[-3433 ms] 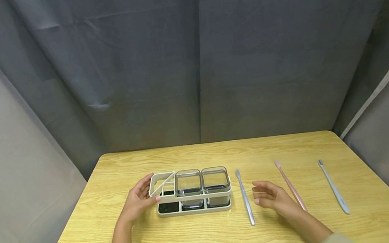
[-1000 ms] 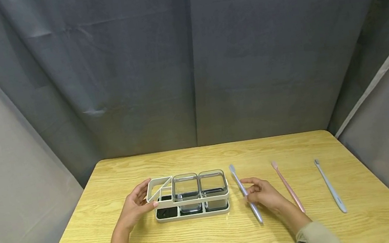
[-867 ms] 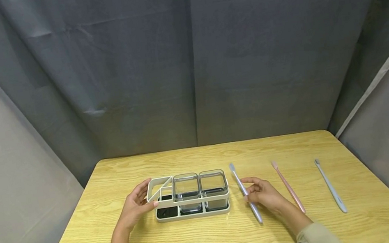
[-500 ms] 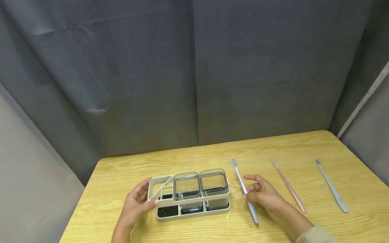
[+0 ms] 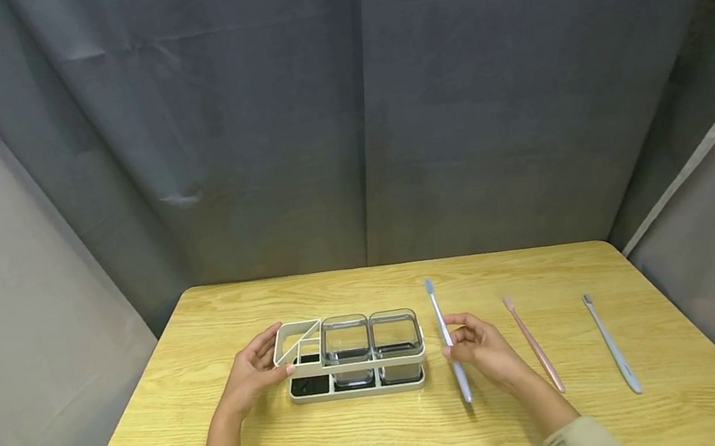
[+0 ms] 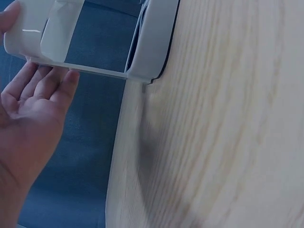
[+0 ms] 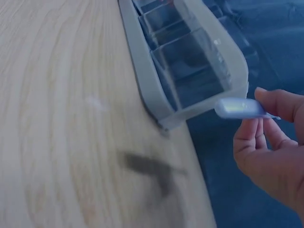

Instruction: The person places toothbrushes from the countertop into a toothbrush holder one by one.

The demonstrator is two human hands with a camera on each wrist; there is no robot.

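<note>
The right hand [image 5: 481, 350] pinched the light, stiff, slick blue toothbrush [image 5: 445, 336] mid-handle, bristles toward twelve o'clock, while the left hand [image 5: 251, 371], its grip relaxed, steadied the holder [image 5: 353, 364] at nine o'clock.

Holder [image 5: 355, 364] left of three toothbrushes [image 5: 534, 344]

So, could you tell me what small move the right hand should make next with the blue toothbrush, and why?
Probably swing it left over the holder's open slots. The right hand pinches the blue toothbrush clear of the table, to the right of the holder, while the left hand rests against the holder's left end, where the small open slots sit.
</note>
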